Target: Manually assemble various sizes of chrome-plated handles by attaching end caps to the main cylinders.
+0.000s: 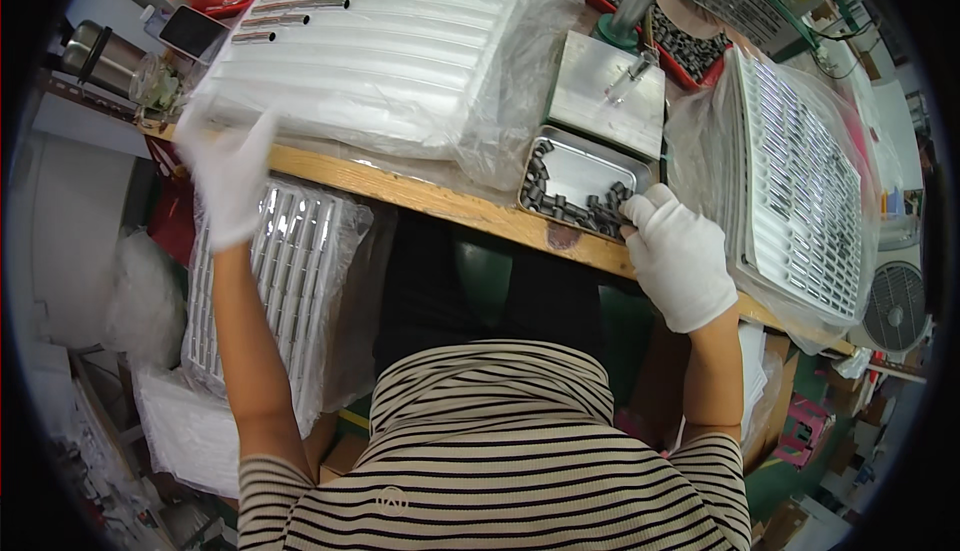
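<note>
My right hand (680, 259), in a white glove with bare fingertips, is at the right end of a small metal tray (598, 159). Its fingers are curled in among short dark cylinders (565, 207); what they pinch is hidden. My left hand (230, 176), also white-gloved, is smeared by motion over the table's front edge, near the left corner of a ribbed white foam tray (370, 81). Several shiny metal tubes (310, 3) lie in the grooves at that tray's far left. No held thing can be made out in the left hand.
A press-like fixture with a metal base (607, 86) stands behind the small tray. Red bins of dark parts (688, 43) are beyond it. At right is a stack of trays with shiny pieces (800, 186); bagged tubes (290, 281) stand below left. A steel flask (100, 56) stands far left.
</note>
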`<state>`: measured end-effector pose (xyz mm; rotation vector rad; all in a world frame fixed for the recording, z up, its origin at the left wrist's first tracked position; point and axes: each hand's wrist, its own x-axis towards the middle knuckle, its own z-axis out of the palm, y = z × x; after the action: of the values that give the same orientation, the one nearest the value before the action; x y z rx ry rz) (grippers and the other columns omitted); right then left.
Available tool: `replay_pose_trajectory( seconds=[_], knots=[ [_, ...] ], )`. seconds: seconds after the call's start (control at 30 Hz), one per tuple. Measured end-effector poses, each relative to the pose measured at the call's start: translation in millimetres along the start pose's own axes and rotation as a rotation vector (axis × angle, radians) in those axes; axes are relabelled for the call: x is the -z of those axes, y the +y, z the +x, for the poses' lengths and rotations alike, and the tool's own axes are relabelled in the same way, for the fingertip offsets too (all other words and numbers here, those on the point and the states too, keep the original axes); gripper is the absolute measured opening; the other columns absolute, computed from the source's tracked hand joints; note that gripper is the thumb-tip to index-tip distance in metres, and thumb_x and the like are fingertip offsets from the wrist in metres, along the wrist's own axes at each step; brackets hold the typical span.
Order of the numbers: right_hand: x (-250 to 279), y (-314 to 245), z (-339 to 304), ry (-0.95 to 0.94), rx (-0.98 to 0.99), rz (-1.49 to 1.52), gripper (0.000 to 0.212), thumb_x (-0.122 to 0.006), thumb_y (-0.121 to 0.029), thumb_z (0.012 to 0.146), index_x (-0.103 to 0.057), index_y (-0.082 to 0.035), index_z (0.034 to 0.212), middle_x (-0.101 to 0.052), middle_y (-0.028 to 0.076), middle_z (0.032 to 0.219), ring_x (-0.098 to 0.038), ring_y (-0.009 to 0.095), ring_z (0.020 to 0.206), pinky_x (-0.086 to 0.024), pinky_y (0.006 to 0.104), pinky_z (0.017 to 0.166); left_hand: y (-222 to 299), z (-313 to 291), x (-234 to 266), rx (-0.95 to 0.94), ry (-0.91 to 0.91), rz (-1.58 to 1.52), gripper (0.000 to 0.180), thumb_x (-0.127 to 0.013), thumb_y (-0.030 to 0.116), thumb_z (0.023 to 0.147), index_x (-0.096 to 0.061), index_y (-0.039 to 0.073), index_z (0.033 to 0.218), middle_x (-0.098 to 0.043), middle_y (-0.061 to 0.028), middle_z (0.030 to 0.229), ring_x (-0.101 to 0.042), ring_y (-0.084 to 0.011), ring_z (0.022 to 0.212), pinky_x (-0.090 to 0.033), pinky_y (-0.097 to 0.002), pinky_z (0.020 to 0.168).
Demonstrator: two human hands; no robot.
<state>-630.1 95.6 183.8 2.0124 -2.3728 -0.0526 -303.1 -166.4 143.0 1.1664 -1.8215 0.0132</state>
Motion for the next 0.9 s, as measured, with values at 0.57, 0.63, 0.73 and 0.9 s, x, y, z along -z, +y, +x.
replay_pose_trajectory(
  seconds=[0.57,0.63,0.73,0.9],
  knots=[
    [-7.9,16.9,4.6,0.264,-0.147,0.3,0.012,-0.064,-0.001,0.08,-0.064,-0.005,0.091,-0.059,0.011,0.082,-0.061,0.029,0.069,-0.047,0.0356,0.06,6.8,189.6,-240.5,-0.682,-0.827,0.699,0.014,-0.06,0.009,0.081,-0.071,0.002,0.088,-0.068,-0.0227,0.095,-0.065,-0.0386,0.089,-0.053,-0.0433,0.078],
    [-3.5,16.1,2.1,0.305,-0.196,0.514,0.011,-0.064,-0.003,0.081,-0.066,-0.008,0.091,-0.062,0.008,0.084,-0.063,0.026,0.07,-0.049,0.0328,0.062,25.5,166.4,-217.7,-0.676,-0.427,0.297,0.02,-0.066,0.016,0.082,-0.071,0.001,0.094,-0.068,-0.0195,0.085,-0.068,-0.0334,0.08,-0.054,-0.0414,0.075],
    [-0.4,12.6,-3.8,0.41,-0.275,0.728,0.013,-0.066,0.0,0.08,-0.067,-0.005,0.092,-0.062,0.009,0.083,-0.059,0.021,0.067,-0.047,0.0294,0.063,132.7,92.4,-119.3,0.066,-0.871,-0.412,0.029,-0.071,0.026,0.084,-0.07,0.004,0.103,-0.066,-0.0034,0.083,-0.061,-0.0074,0.072,-0.05,-0.0241,0.063],
    [1.0,5.5,-9.7,0.468,-0.229,1.063,0.011,-0.066,-0.002,0.081,-0.066,-0.002,0.093,-0.061,0.008,0.082,-0.058,0.019,0.069,-0.046,0.0295,0.065,204.2,9.1,-32.7,0.521,-1.269,-1.075,0.021,-0.075,0.008,0.08,-0.059,0.004,0.093,-0.067,-0.0042,0.076,-0.055,-0.0049,0.057,-0.042,-0.0187,0.048]
  ],
)
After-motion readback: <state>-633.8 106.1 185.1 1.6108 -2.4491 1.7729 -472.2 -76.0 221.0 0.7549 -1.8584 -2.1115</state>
